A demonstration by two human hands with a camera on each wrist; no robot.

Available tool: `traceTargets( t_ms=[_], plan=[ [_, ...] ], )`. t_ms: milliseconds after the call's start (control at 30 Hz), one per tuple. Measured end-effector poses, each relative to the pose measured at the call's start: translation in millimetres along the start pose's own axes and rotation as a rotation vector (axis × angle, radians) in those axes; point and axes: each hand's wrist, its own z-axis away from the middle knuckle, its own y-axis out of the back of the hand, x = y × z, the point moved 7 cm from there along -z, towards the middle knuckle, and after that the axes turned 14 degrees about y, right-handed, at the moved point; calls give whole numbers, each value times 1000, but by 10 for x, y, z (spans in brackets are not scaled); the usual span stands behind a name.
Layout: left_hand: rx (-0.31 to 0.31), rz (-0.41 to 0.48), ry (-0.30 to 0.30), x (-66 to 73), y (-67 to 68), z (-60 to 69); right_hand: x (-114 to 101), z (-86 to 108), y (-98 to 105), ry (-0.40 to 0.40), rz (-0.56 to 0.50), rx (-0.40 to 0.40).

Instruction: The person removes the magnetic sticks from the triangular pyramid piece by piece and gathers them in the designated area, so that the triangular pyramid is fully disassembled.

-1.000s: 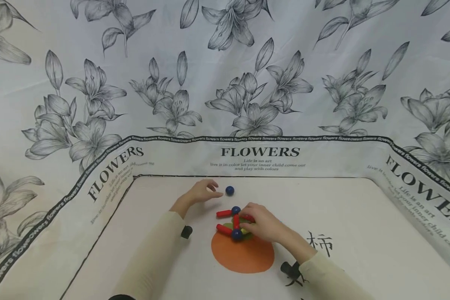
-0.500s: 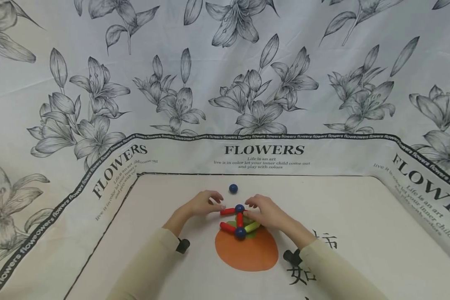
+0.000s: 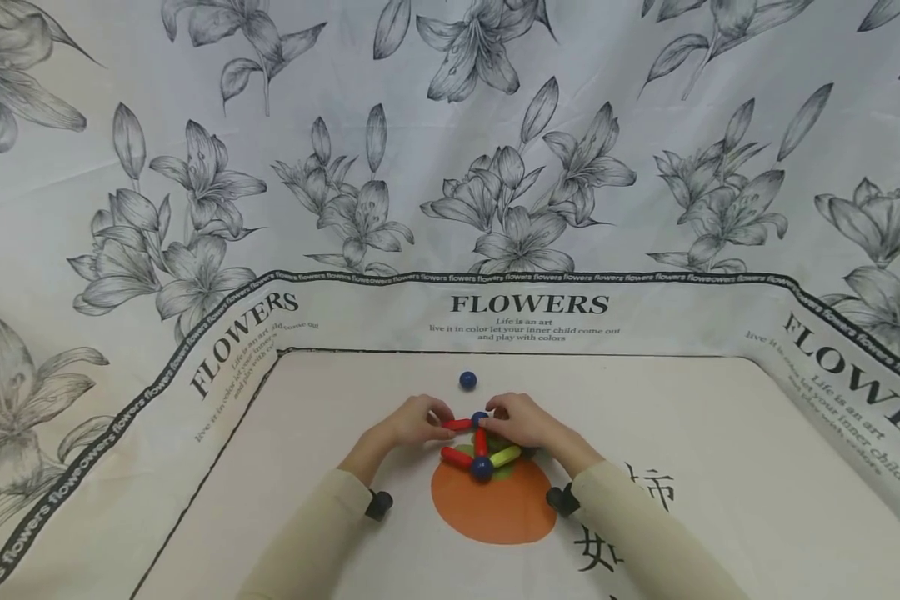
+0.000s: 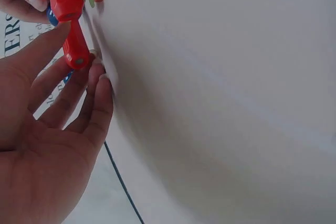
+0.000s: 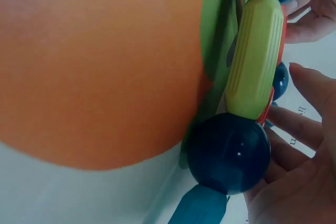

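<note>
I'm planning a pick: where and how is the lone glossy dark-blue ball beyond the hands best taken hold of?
Probably pinch the glossy dark-blue ball around its middle, left and right, coming from above: it is round, without a handle, and stands apart on the pale tabletop, both sides free. The near side looks less suitable, with the left hand and right hand there.

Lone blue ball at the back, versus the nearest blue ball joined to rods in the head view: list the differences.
The lone blue ball touches no rod; the near blue ball joins two red rods and a yellow-green rod. The lone blue ball lies farther back and looks smaller; the near blue ball looks larger. Both are round and blue.
</note>
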Motion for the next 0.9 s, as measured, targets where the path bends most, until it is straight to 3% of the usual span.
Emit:
traceTargets(
  t_ms=[267, 533, 900],
  plan=[
    [30, 4, -10, 40, 9, -22, -9, -77, -33, 37, -3, -14],
    [91, -7, 9, 5, 2, -44, 47, -96, -93, -9, -19, -13],
    [107, 27, 33, 9, 17, -77, 63, -107, -62, -38, -22, -12]
  ],
)
